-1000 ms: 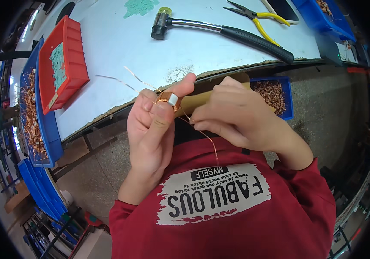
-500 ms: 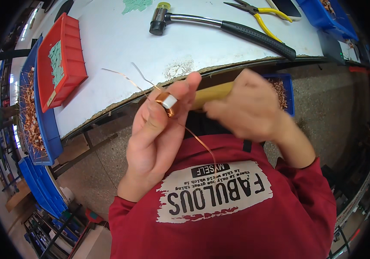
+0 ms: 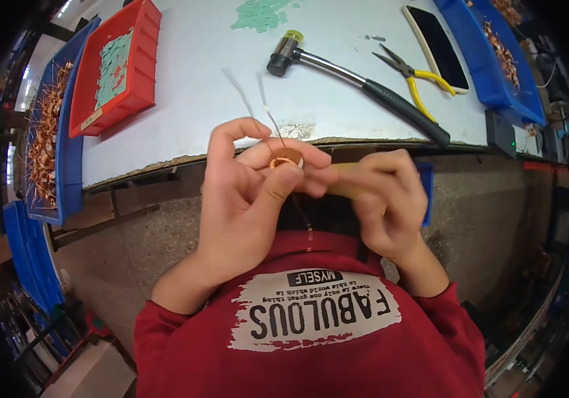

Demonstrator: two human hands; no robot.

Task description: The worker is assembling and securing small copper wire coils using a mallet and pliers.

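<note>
My left hand (image 3: 241,199) pinches a small copper-wire coil (image 3: 288,156) between thumb and fingers, just off the table's front edge. Two wire leads (image 3: 275,123) stick up from the coil toward the table. Another thin wire (image 3: 305,222) hangs down below it, over my red shirt. Close by on the right, my right hand (image 3: 390,199) has its fingers curled and closed, the tips by the left fingertips. Whatever they pinch is hidden. A yellowish piece (image 3: 345,189) shows partly behind the right fingers.
On the white table (image 3: 211,40) lie a rubber-headed hammer (image 3: 344,69), yellow-handled pliers (image 3: 417,76), a phone (image 3: 435,50) and green chips (image 3: 261,13). A red bin (image 3: 142,73) and blue bin of coils (image 3: 45,142) stand left; another blue bin (image 3: 497,60) stands right.
My right hand has come left and closed its fingers beside the left hand. The coil has turned in my left hand, its leads now pointing more upright. The whole view has shifted.
</note>
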